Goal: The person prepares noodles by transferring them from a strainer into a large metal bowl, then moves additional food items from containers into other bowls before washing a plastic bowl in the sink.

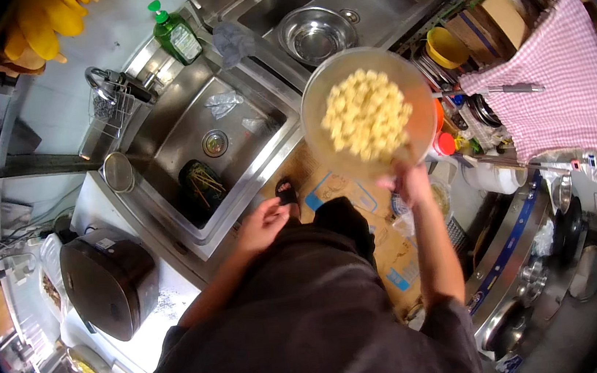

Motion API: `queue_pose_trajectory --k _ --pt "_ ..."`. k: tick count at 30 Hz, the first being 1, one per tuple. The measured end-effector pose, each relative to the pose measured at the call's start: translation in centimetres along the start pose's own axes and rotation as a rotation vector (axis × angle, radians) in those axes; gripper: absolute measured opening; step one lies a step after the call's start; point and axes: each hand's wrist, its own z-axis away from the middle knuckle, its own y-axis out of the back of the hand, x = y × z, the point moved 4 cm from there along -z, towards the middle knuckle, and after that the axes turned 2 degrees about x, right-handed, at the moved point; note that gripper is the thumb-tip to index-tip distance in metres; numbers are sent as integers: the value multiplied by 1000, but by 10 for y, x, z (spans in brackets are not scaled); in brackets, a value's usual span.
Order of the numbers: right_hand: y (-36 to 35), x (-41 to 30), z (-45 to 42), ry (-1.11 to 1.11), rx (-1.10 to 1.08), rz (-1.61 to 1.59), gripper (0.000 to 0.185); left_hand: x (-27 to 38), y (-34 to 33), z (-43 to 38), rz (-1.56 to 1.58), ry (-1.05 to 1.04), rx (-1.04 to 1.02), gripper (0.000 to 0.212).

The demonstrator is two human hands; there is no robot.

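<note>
My right hand (pixel 413 181) grips the near rim of a round translucent bowl (pixel 314 121). Small pale-yellow food pieces (pixel 366 112) lie heaped in the bowl; their exact kind is unclear. The bowl is raised in front of me, over the floor and beside the sinks. My left hand (pixel 264 224) holds nothing, its fingers loosely bent and apart, near the front edge of the left steel sink (pixel 177 137). In that sink lie a dark tray with thin sticks (pixel 204 183) and a crumpled clear plastic bag (pixel 224 104).
A steel bowl (pixel 317 35) sits in the far sink (pixel 382 3). A green pump bottle (pixel 176 34) and a grey cloth (pixel 232 42) are between sinks. Right, a pink checked cloth (pixel 557 79) covers part of a crowded shelf. Left stands a dark appliance (pixel 107 280).
</note>
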Motion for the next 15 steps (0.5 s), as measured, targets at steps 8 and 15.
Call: queue_pose_trajectory --k 8,15 --pt "-58 -123 -243 87 -97 107 40 -48 79 11 -279 291 425 51" --pt "-77 -149 -427 -97 -160 351 39 -63 27 44 45 444 843 47"
